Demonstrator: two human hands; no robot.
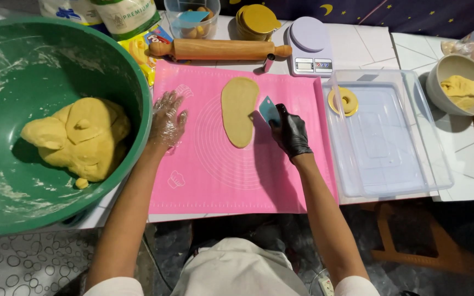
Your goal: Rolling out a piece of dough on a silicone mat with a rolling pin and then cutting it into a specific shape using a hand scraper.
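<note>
Head view: my right hand grips a teal scraper beside the flat dough; my left hand lies spread on the pink mat.

2 rolling pins, 2 bowls, 1 scale, 1 pink mat, 1 clear tray.
</note>
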